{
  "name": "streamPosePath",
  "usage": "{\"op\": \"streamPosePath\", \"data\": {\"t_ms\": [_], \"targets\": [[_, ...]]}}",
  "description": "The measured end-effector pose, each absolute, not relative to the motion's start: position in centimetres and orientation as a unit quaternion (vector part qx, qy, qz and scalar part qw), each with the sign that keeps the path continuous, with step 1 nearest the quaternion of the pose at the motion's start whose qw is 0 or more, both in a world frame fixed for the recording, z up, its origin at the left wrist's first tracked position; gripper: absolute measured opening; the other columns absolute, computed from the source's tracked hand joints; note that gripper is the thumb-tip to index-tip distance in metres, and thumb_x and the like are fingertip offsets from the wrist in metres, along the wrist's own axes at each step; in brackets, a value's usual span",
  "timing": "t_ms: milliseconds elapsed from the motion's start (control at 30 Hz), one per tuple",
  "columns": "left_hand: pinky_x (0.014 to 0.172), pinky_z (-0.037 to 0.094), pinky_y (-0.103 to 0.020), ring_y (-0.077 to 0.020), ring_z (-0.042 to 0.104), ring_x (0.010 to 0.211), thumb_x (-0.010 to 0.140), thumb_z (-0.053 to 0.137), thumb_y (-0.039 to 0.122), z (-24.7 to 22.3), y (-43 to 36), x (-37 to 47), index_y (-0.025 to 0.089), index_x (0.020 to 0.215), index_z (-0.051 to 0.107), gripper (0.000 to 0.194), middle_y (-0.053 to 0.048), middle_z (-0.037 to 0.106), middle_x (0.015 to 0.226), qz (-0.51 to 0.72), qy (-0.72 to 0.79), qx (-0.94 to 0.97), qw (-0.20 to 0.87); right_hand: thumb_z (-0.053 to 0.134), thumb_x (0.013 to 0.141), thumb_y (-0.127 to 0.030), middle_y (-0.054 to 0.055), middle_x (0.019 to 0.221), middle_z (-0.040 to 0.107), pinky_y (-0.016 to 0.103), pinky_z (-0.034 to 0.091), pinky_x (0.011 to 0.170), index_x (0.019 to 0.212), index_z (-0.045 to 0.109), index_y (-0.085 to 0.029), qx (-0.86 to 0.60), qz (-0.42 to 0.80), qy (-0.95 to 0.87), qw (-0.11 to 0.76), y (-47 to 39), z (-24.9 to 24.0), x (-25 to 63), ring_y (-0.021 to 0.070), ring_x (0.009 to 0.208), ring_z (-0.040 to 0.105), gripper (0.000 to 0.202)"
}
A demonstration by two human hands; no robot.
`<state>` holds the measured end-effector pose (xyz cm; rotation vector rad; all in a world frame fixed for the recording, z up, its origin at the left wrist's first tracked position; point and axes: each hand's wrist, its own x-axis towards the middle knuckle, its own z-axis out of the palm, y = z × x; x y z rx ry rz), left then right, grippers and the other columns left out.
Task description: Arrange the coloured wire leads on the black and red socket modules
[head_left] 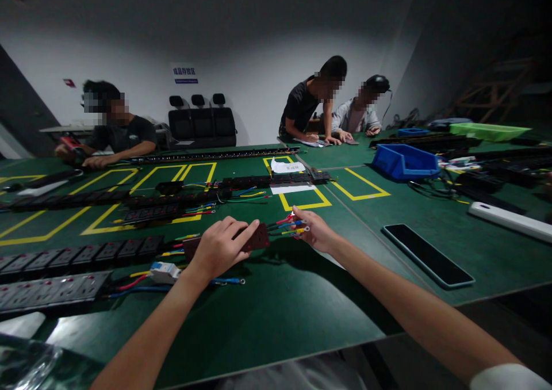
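My left hand (224,246) is closed over a dark reddish-brown power strip (260,237), held a little above the green table. From the strip's right end come red, blue and yellow-green wires (282,227) tipped with ring terminals. My right hand (317,232) is closed around the ends of these wires, its fingertips pinching near the red one. Left of my hands lie rows of black socket strips (81,257), some with coloured leads. A small white-and-blue circuit breaker (164,272) sits beside my left wrist.
On the green table (345,304) a phone (426,255) lies to my right, near a blue bin (403,163) and a white bar (511,220). More socket strips and paper (287,165) lie ahead. Three people (313,102) are across the table.
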<state>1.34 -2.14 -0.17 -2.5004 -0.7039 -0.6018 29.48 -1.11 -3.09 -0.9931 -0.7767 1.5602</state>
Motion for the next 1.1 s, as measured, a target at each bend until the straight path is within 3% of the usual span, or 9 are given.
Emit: {"op": "streamPosePath", "data": {"t_ms": [167, 533, 700, 933, 1100], "targets": [[0.080, 0.052, -0.039, -0.0270, 0.060, 0.094, 0.080, 0.082, 0.026, -0.13, -2.04, 1.33, 0.014, 0.143, 0.052, 0.070, -0.011, 0.069, 0.112, -0.213, -0.267, -0.911, 0.232, 0.077, 0.087, -0.043, 0.000, 0.061, 0.063, 0.018, 0.050, 0.044, 0.075, 0.064, -0.017, -0.422, 0.672, -0.322, 0.516, -1.13, -2.96, 29.42, 0.0090, 0.047, 0.056, 0.031], [0.081, 0.053, -0.040, -0.0274, 0.059, 0.097, 0.077, 0.085, 0.025, -0.05, -2.09, 1.30, 0.013, 0.144, 0.051, 0.076, -0.012, 0.068, 0.114, -0.212, -0.290, -0.909, 0.211, 0.062, 0.096, -0.044, 0.001, 0.068, 0.069, 0.018, 0.048, 0.046, 0.079, 0.067, -0.019, -0.430, 0.687, -0.278, 0.516, -1.66, -2.26, 29.21, 0.0104, 0.053, 0.062, 0.031], [0.081, 0.053, -0.040, -0.0275, 0.059, 0.097, 0.076, 0.086, 0.025, -0.08, -2.07, 1.26, 0.013, 0.144, 0.052, 0.077, -0.012, 0.069, 0.114, -0.209, -0.293, -0.910, 0.205, 0.066, 0.094, -0.043, 0.003, 0.071, 0.071, 0.019, 0.051, 0.048, 0.080, 0.066, -0.019, -0.413, 0.679, -0.309, 0.523, -1.46, -2.67, 29.39, 0.0118, 0.056, 0.064, 0.027], [0.080, 0.052, -0.039, -0.0268, 0.059, 0.095, 0.080, 0.083, 0.026, -0.16, -2.04, 1.25, 0.015, 0.145, 0.051, 0.073, -0.011, 0.069, 0.113, -0.214, -0.279, -0.911, 0.214, 0.071, 0.090, -0.049, 0.001, 0.059, 0.064, 0.020, 0.049, 0.045, 0.079, 0.067, -0.020, -0.417, 0.661, -0.342, 0.522, -1.06, -3.19, 29.43, 0.0128, 0.053, 0.061, 0.031], [0.082, 0.052, -0.040, -0.0277, 0.059, 0.098, 0.076, 0.086, 0.025, 0.02, -2.00, 1.15, 0.016, 0.145, 0.052, 0.078, -0.012, 0.069, 0.114, -0.198, -0.313, -0.905, 0.209, 0.070, 0.091, -0.050, 0.002, 0.070, 0.070, 0.017, 0.045, 0.043, 0.087, 0.070, -0.019, -0.419, 0.663, -0.327, 0.528, -1.06, -3.20, 29.19, 0.0104, 0.055, 0.061, 0.031]]}}
